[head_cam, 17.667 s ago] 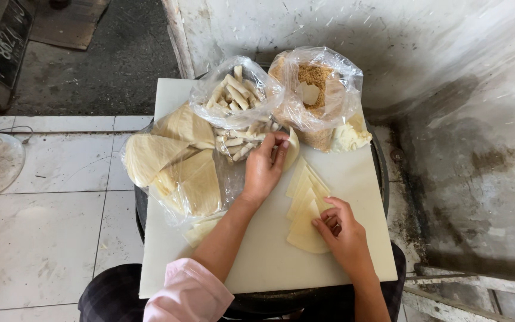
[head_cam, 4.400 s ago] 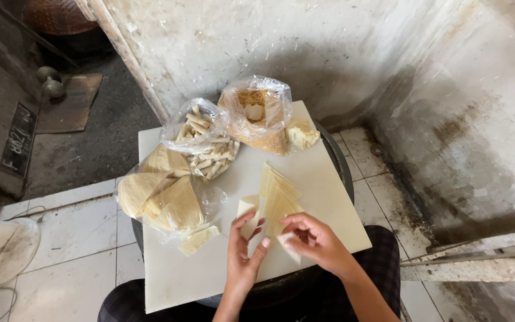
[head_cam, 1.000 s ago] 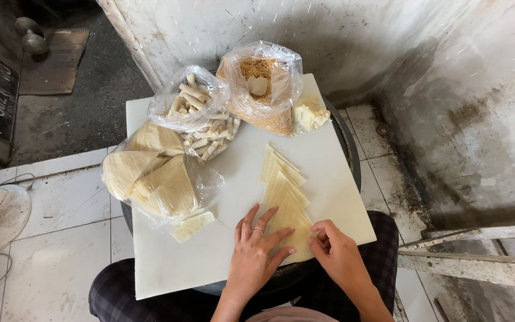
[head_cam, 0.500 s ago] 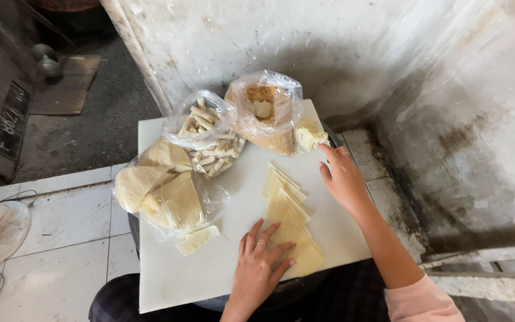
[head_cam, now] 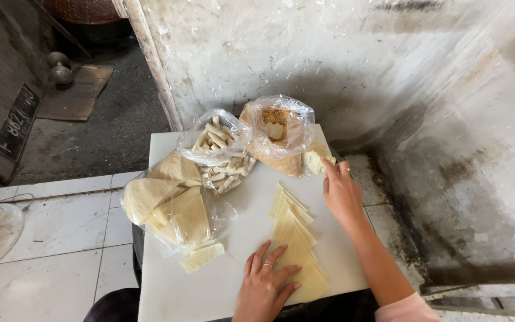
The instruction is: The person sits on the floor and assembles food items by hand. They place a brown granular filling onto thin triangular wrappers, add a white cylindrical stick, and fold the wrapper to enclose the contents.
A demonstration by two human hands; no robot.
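Since half a second ago the right hand (head_cam: 341, 192) has reached farther up the table (head_cam: 168, 286), its fingertips now touching the pale crumbly lump (head_cam: 312, 161) beside the bag of brown crumbs (head_cam: 278, 134); nothing is gripped. Left hand (head_cam: 264, 285) stays flat, fingers spread, pressing the near end of the row of triangular wrappers (head_cam: 293, 238).

Going from big to small: the table's front edge sits just below the wrappers, so a nudge from the left hand could push the lowest sheets off. The bag of folded sheets (head_cam: 171, 203) hangs over the left edge and may slide. The bag of rolled sticks (head_cam: 219, 149) leans open. One loose wrapper (head_cam: 202, 257) lies beside it, apart.
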